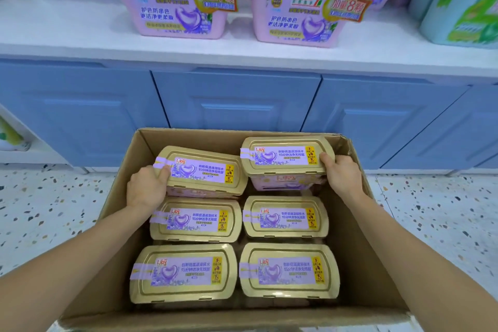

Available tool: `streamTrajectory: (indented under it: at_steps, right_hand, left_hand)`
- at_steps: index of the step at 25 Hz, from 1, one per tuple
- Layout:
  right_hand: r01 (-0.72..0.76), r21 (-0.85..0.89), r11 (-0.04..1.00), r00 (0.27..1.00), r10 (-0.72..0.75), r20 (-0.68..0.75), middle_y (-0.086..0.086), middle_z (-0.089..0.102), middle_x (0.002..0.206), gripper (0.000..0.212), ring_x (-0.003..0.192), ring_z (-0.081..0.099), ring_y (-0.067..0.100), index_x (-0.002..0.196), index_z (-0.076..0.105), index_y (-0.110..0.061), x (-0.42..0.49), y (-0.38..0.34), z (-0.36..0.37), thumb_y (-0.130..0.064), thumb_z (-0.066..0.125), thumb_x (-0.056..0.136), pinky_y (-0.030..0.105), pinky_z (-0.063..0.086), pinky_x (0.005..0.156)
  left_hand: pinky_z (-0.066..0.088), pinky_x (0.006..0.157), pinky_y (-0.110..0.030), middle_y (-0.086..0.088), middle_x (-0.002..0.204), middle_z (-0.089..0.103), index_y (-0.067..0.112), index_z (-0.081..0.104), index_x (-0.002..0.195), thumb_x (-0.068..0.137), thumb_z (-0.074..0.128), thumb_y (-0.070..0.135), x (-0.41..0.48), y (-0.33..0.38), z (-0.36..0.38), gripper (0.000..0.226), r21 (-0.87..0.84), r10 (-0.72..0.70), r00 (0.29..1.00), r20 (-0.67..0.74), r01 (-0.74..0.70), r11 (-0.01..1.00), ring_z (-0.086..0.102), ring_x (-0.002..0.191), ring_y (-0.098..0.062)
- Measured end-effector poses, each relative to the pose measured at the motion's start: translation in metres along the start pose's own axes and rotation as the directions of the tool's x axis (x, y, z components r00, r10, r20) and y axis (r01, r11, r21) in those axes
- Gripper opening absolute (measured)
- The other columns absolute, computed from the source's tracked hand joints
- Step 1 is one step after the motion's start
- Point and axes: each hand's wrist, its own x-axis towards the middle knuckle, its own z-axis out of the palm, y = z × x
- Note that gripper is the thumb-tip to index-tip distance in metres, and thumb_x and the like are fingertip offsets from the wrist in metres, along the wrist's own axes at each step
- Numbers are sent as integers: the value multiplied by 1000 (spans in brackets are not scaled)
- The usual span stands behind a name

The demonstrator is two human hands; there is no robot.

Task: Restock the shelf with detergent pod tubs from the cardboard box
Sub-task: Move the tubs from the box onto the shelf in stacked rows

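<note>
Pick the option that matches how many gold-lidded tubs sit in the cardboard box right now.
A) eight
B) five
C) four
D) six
D: the cardboard box holds two columns of three gold-lidded tubs; the left hand grips the far-left tub, the right hand grips the far-right tub, both lifted a little above the other four.

1. Bright, even, diffuse light fills the scene; shadows are soft and faint.
2. The white shelf (80, 24) is washed out by glare.
3. Wide-angle distortion bends the shelf edge and stretches the corners.
4. Upper tubs (172, 0) and frame edges look soft and smeared; the centre stays sharper.
</note>
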Motion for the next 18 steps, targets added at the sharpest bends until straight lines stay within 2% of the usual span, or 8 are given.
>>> streamTrajectory:
  at_steps: [4,7,10,12,14,16,18]
  right_hand:
    - [51,3,999,998,-51,-44,19,56,82,44,81,50,33,74,56,0,1,-28,-49,-38,43,92,34,34,68]
    - [55,11,998,997,-54,-58,21,55,74,48,79,51,36,60,49,-1,-2,-45,-86,-39,46,88,36,34,65]
    - [93,9,996,994,-92,-61,20,55,64,51,71,52,36,60,50,1,-6,-66,-120,-45,46,83,36,36,60]
    - [119,2,993,992,-119,-53,24,64,71,56,76,59,38,67,58,8,-7,-84,-144,-43,48,85,38,43,68]
    - [155,4,988,987,-155,-53,26,68,78,53,81,63,39,69,64,7,-5,-107,-168,-41,50,86,40,47,77]
    - [199,15,980,978,-198,-68,27,67,77,49,80,63,40,62,60,2,-4,-132,-191,-41,52,85,43,49,78]
    - [227,71,971,972,-220,-87,24,63,72,44,75,62,39,58,54,-3,-3,-157,-213,-37,54,85,45,51,76]
  left_hand:
    - [43,71,-41,-24,80,65,-4,61,72,91,47,33,-5,25,-47,44,-137,17,999,-51,-24,990,58,87,-42]
    - [50,76,-40,-20,73,68,-4,66,74,86,51,33,-10,46,-91,42,-267,-7,999,-47,-6,964,64,76,-35]
    - [54,78,-39,-16,70,72,-4,69,76,80,52,37,-11,64,-134,44,-343,-4,1000,-29,-6,939,70,64,-28]
    - [52,74,-35,-14,66,73,-3,69,75,82,54,33,-12,76,-163,40,-359,23,999,-44,-37,933,71,56,-23]
    - [54,74,-35,-15,62,73,-2,69,72,83,55,30,-11,90,-190,36,-379,44,997,-57,-62,923,69,49,-19]
    - [58,61,-35,-20,61,71,0,66,67,83,57,25,-9,107,-217,31,-441,50,997,-51,-67,895,66,41,-18]
    - [54,43,-30,-15,48,66,2,63,66,83,58,22,-6,126,-242,27,-471,64,996,-57,-83,878,62,35,-18]
